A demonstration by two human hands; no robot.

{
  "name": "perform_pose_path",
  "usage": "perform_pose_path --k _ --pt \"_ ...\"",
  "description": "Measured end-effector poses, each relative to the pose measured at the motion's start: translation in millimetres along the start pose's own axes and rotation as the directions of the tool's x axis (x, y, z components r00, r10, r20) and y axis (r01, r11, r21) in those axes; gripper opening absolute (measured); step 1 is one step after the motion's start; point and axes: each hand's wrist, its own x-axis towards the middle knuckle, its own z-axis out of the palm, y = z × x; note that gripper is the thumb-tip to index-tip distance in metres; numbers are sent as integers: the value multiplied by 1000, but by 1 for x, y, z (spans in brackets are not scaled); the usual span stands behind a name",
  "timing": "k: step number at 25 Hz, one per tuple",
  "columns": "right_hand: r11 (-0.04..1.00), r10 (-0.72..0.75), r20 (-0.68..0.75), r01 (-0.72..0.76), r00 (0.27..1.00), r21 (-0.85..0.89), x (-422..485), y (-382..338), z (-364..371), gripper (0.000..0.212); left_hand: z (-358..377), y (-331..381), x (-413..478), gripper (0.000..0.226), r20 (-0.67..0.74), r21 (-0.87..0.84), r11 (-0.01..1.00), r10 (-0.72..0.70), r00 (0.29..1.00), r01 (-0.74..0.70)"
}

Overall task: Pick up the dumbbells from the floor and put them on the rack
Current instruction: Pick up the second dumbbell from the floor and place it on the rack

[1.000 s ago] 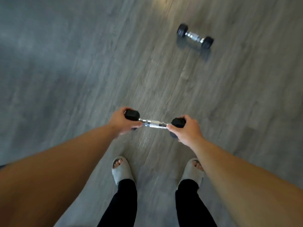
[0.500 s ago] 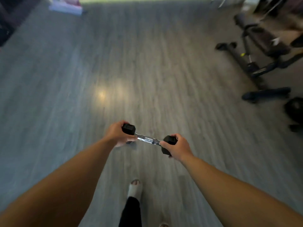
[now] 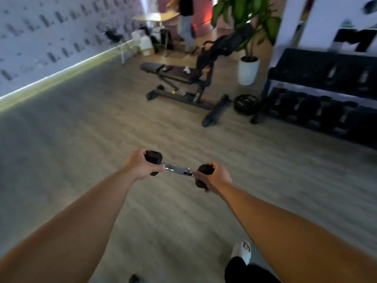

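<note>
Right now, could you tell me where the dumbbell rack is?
In the head view the rack stands at the right edge, against the wall, just right of the potted plant and the weight plate on the floor.

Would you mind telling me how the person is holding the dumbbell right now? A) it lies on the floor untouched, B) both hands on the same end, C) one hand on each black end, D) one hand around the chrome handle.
C: the left hand grips one black end of the dumbbell and the right hand the other, leaving the chrome handle bare between them.
</note>
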Motion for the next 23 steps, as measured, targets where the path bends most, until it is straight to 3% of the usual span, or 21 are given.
perform_pose_path --k 9,14,23 --pt "979 173 -344 -123 923 163 206 15 -219 49 188 258 224 59 249 153 948 235 939 -278" --pt "974 203 -437 -134 876 184 284 -5 -333 44 267 377 307 64 338 149 909 323 884 -389" --pt "941 296 -617 -112 729 320 480 -47 -456 48 380 573 516 64 489 116 751 526 696 -649"
